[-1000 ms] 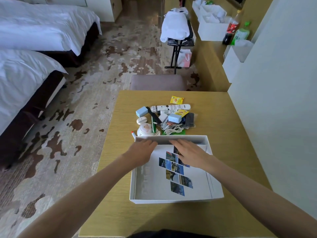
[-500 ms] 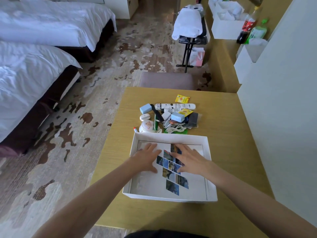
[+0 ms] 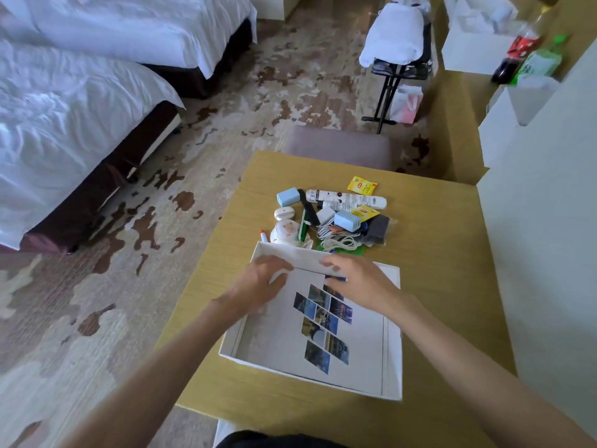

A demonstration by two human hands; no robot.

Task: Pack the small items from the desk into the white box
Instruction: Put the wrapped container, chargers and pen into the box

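Note:
The white box [image 3: 392, 357] lies open on the wooden desk [image 3: 445, 253], with a printed sheet of small photos [image 3: 326, 324] on its floor. Both my hands are inside it at the far end. My left hand [image 3: 261, 282] and my right hand [image 3: 358, 282] touch the box's far wall flap [image 3: 303, 258], which leans inward; no item is in either hand. Just beyond the box sits the pile of small items: two light-blue chargers [image 3: 288, 196], a white tube [image 3: 345, 198], yellow tea bags [image 3: 362, 185], a round white case [image 3: 286, 232], white cables [image 3: 339, 239] and a black pouch [image 3: 376, 230].
A padded stool [image 3: 339, 145] stands at the desk's far edge. A white wall [image 3: 549, 221] borders the desk on the right. Two beds [image 3: 80, 101] are at the left across patterned carpet. A luggage rack [image 3: 399, 59], bottles [image 3: 517, 53] and white boxes are at the back right.
My hands lay flat on the printed sheet half a second ago; they have slid forward to the box's far wall flap. The view has shifted slightly to the right.

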